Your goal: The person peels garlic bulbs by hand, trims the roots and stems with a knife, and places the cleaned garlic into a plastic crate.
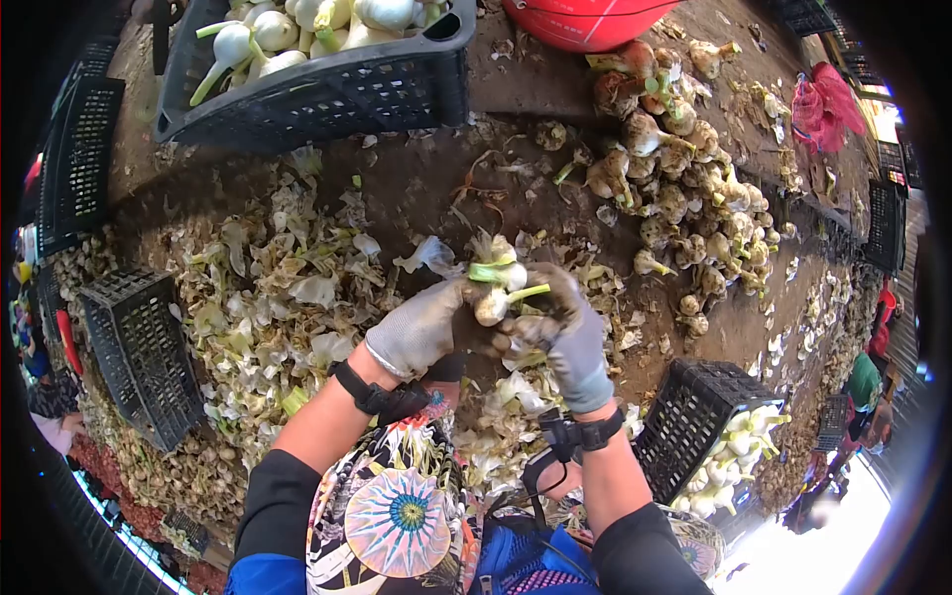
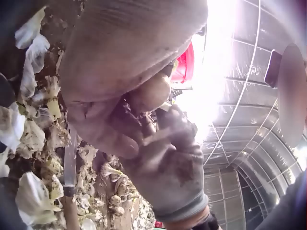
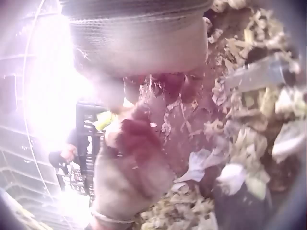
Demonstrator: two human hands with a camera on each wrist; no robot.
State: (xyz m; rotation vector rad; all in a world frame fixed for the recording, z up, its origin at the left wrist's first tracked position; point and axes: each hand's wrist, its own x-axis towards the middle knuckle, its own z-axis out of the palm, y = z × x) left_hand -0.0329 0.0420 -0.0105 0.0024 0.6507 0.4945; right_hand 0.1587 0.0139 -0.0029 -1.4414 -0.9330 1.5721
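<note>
Two garlic bulbs with short green stems, one upper (image 1: 508, 275) and one lower (image 1: 491, 307), are held between the two gloved hands in the head view. The left hand (image 1: 421, 325) curls round them from the left; the right hand (image 1: 570, 332) has its fingers bent against them from the right. In the left wrist view a bulb (image 2: 152, 93) shows between the left glove (image 2: 120, 52) and the right glove (image 2: 168, 177). Glare and blur in the right wrist view hide most of what the fingers touch.
A crate (image 1: 327, 99) of white garlic stands at the upper left, beside a red basin (image 1: 595, 22). Unpeeled garlic (image 1: 684, 198) is heaped at right. Loose skins (image 1: 288, 288) cover the ground. Black crates stand at left (image 1: 144, 357) and lower right (image 1: 694, 421).
</note>
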